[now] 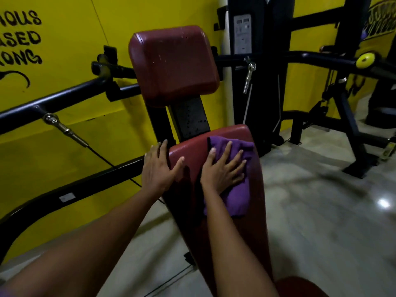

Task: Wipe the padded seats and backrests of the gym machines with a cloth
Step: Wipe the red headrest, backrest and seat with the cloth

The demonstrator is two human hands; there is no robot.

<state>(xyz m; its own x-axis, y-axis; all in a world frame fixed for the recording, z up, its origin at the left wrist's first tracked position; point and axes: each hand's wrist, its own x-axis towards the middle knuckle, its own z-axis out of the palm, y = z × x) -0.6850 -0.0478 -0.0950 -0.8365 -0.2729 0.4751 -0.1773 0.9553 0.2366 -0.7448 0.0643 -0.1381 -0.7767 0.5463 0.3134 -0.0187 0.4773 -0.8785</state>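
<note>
A dark red padded backrest [255,189] slopes up through the middle of the view. Above it sits a separate dark red head pad [173,65]. A purple cloth [237,196] lies on the upper part of the backrest. My right hand [222,170] presses flat on the cloth with fingers spread. My left hand [158,168] rests flat against the backrest's upper left edge, fingers apart, holding nothing. The rounded edge of the red seat [300,288] shows at the bottom.
Black machine arms [70,91] with cable ends [64,129] reach across the left, in front of a yellow wall [70,28]. A black weight stack column [257,61] stands behind the pads. Another black frame [351,133] stands right on the glossy grey floor [321,221].
</note>
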